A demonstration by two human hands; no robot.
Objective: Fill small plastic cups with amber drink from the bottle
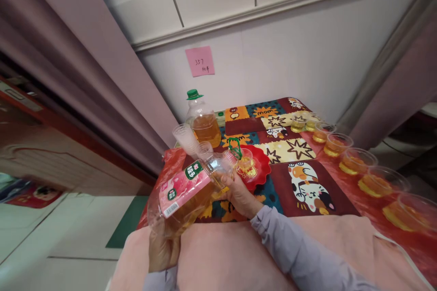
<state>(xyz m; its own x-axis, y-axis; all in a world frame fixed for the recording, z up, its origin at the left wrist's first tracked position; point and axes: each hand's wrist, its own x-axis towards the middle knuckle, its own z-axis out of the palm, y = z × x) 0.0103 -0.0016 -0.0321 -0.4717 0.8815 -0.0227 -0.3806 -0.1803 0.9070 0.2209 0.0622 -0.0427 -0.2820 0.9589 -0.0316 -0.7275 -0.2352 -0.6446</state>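
Note:
A big clear plastic bottle (186,191) with a pink label and amber drink inside is held tilted, its neck pointing to the upper right. My left hand (164,248) is closed round the bottom end. Near the neck, my right hand (235,188) grips the bottle; some fingers are hidden behind it. Just past the mouth, a clear plastic cup (246,160) stands on a red scalloped plate (262,168), with yellowish liquid in it. Whether liquid is flowing I cannot make out. A green plastic loop (235,146) shows by the bottle's mouth.
Behind stands a second large bottle (206,127) with a green cap. Stacked clear cups (186,138) lean beside it. Several filled cups (357,161) line the table's right side. Patterned mats (307,186) and a pink cloth (239,254) cover the table; a wall (259,63) rises behind.

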